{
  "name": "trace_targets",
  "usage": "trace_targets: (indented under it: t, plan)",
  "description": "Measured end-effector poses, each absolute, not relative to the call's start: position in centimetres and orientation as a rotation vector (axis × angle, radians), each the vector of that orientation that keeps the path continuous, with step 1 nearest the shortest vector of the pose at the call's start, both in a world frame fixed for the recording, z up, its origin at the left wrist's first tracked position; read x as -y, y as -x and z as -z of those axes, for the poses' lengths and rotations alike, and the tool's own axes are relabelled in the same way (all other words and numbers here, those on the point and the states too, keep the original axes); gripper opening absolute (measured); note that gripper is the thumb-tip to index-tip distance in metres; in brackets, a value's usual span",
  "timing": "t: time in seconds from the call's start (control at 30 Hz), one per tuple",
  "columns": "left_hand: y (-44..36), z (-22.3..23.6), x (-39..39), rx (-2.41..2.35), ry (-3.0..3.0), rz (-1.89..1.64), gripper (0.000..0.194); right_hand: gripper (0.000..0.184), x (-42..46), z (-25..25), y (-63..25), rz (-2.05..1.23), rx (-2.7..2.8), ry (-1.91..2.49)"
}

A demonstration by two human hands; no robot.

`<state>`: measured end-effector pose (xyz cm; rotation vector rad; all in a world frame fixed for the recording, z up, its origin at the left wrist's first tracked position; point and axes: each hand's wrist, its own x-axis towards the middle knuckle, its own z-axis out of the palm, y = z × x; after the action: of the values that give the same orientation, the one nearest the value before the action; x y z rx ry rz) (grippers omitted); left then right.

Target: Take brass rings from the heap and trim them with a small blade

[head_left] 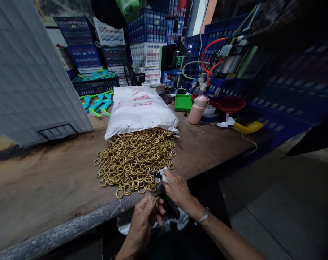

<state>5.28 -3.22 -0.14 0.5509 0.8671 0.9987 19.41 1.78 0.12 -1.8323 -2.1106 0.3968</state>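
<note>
A heap of gold-coloured rings [137,155] spreads over the table in front of an open white sack [142,106] with red print. My right hand [178,191] is at the heap's near right edge. It is closed around a small tool with a dark tip and a whitish wrapping [164,177], whose kind I cannot make out. Just below the table's front edge is my left hand [146,216], its thumb and forefinger pinched together. Whatever lies in that pinch is too small and too hidden to name.
The table's front edge [80,220] is wrapped in plastic film. A white panel [39,72] stands at left, turquoise plastic parts [99,103] behind it. Toward the right are a green tray [183,103], a pink bottle [198,110] and a red bowl [231,104]. Stacked crates [147,54] fill the back.
</note>
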Motion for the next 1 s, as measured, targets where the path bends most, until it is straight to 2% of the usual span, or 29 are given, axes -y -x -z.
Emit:
trace_targets:
  t: [0.17,0.4,0.6,0.8,1.0]
  plan:
    - [-4.7,0.7,2.7,-0.808,-0.412,-1.01,0.022,0.016,-2.4,1.4,-17.8,-0.27,2.13,1.911]
    - [-4.3,0.9,2.0,-0.708,-0.254,-0.973,0.022,0.019,-3.3,3.6,-18.7,-0.125,2.153,1.873]
    - [-5.0,-0.3,1.4,-0.879,-0.389,-0.985,0.028,0.013,-3.8,2.0,-20.2,-0.316,2.123,1.75]
    - [-6.1,-0.7,0.7,-1.053,-0.6,-0.956,0.037,0.018,-2.6,0.1,-20.2,-0.477,2.119,1.5]
    - [-6.3,-0.8,-0.1,-1.106,-0.838,-0.957,0.028,0.01,-1.8,-0.3,-19.3,-0.665,2.026,1.419]
